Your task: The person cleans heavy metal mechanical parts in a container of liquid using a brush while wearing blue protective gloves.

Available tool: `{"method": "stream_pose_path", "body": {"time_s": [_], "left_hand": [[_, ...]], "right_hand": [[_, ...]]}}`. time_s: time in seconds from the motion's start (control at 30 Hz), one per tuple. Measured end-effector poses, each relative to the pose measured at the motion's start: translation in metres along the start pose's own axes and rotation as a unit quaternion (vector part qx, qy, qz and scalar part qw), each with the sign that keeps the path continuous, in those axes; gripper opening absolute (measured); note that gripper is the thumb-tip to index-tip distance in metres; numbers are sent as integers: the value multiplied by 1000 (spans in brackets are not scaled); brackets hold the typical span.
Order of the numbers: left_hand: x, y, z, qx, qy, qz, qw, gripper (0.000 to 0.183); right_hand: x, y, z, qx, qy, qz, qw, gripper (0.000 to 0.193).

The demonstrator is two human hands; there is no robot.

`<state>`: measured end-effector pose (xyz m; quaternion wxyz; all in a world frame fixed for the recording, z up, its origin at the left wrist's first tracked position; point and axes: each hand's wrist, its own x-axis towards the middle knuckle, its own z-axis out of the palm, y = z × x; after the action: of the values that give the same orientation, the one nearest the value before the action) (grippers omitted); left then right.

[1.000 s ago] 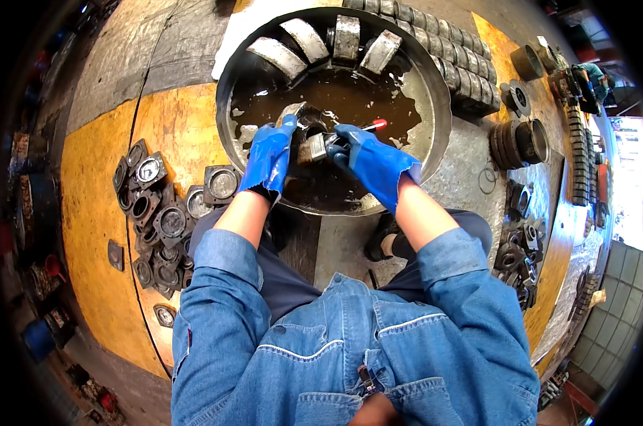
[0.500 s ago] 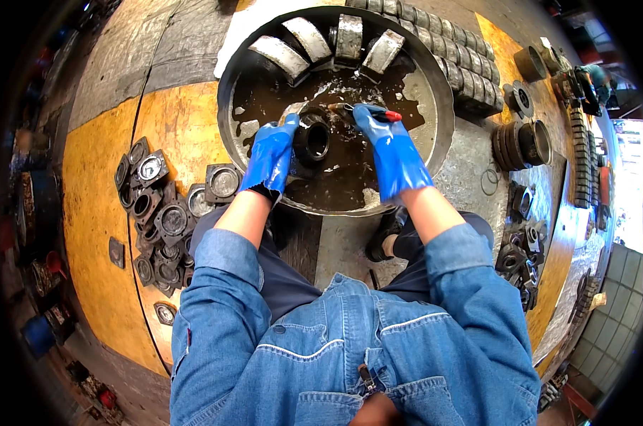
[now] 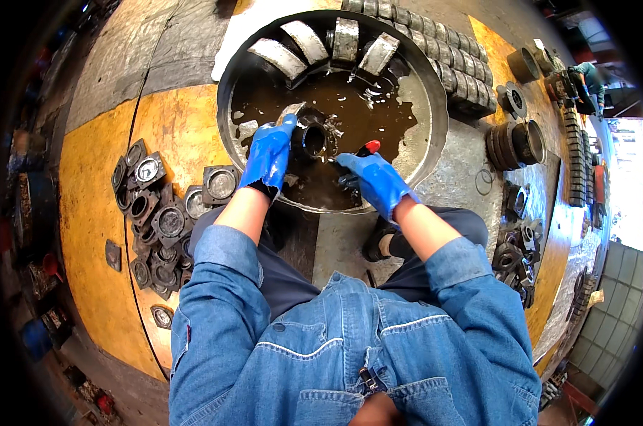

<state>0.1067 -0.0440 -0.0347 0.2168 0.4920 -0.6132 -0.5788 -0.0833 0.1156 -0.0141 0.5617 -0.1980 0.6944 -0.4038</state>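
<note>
The denim jacket [image 3: 336, 341] was nearest, on the near side of the basin [image 3: 439, 121], its lower part cut off by the picture's edge, where a blurred shape [image 3: 375, 412] resisted identification. Dark trousers [image 3: 289, 277] spread toward the basin, largely covered by the jacket. Over the basin's near half, the left hand [image 3: 267, 156] was closed on the side of a dark, wet ring [image 3: 304, 139], some of its fingers lost to sight; the round opening showed, but the ring's underside did not. The right hand [image 3: 375, 177], well within the basin's rim and apart from the ring, was curled around a tool [image 3: 370, 148]; only a smooth red end showed clearly, the rest hidden by the grip. Both hands were gloved in glossy blue. Murky brown liquid [image 3: 367, 117] hid the basin's floor beneath it. Left of the basin lay a heap of plates [image 3: 171, 220], squarish, dark and round-holed, many half buried; to its right were jumbled metal parts [image 3: 512, 255], hard to separate, and wide, rusty-looking hoops [image 3: 524, 144]. Against the basin's far wall leaned four curved blocks [image 3: 345, 42], pale and scuffed on top. Beyond its far right rim, stubby grey cylinders [image 3: 460, 71] stood in tight rows, and farther right a person [image 3: 590, 85] was partly hidden and indistinct.
</note>
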Motion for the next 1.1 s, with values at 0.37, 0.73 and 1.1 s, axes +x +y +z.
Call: {"method": "stream_pose_path", "body": {"time_s": [0.37, 0.73, 1.1], "left_hand": [[-8, 24, -8, 201, -22, 34, 979, 45], [0, 12, -1, 23, -1, -59, 998, 65], [17, 53, 29, 80, -96, -50, 991, 61]], "right_hand": [[49, -56, 39, -5, 88, -199, 976, 32], [3, 12, 23, -317, -63, -544, 774, 19], [27, 6, -26, -7, 103, -27, 994, 27]]}}
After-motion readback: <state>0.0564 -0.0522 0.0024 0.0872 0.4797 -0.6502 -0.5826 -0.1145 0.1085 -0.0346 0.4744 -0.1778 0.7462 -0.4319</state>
